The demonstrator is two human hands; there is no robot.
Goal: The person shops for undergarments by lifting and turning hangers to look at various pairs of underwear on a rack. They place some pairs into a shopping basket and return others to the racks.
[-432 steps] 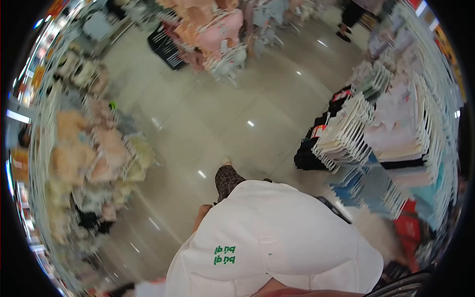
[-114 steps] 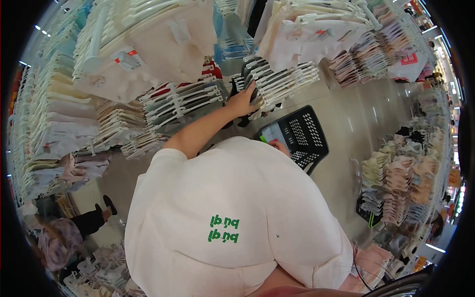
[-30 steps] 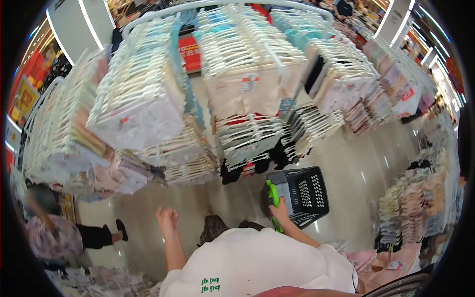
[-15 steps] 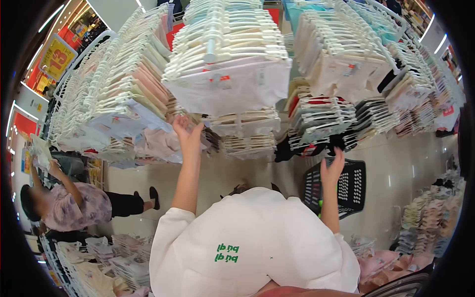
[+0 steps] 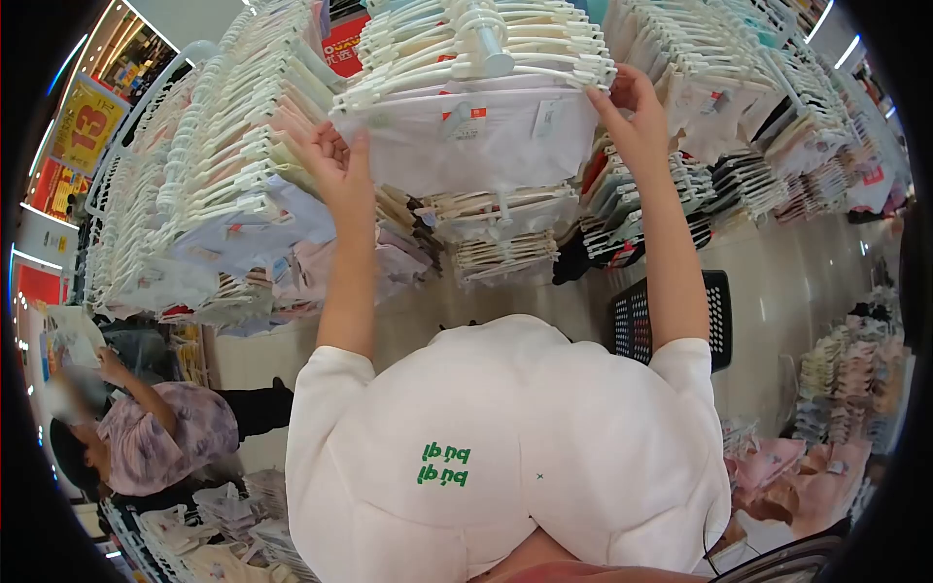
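A pale pinkish-white pair of briefs (image 5: 418,151) hangs at the front of a packed row, clipped to a white hanger and bearing red-and-white tags. At its right end, my right hand (image 5: 637,121) pinches the edge by the hanger clip, thumb in front and fingers curled behind. My left hand (image 5: 340,170) is raised at the opposite edge, its fingers loosely bent and the thumb apart, overlapping the cloth in this view. The rail's rounded white end (image 5: 498,64) sticks out above the briefs.
Racks of hung underwear flank the row, with darker pieces (image 5: 641,214) lower right. A black shopping basket (image 5: 719,316) stands on the floor beyond my right forearm. At left, another person (image 5: 170,428) holds up a pale item near a yellow "13" sign (image 5: 89,124). More garments (image 5: 777,466) hang behind me.
Both hands have risen to the front briefs. My right hand came up from above the basket and took hold of their right edge; my left moved up to the left edge. My view has shifted closer.
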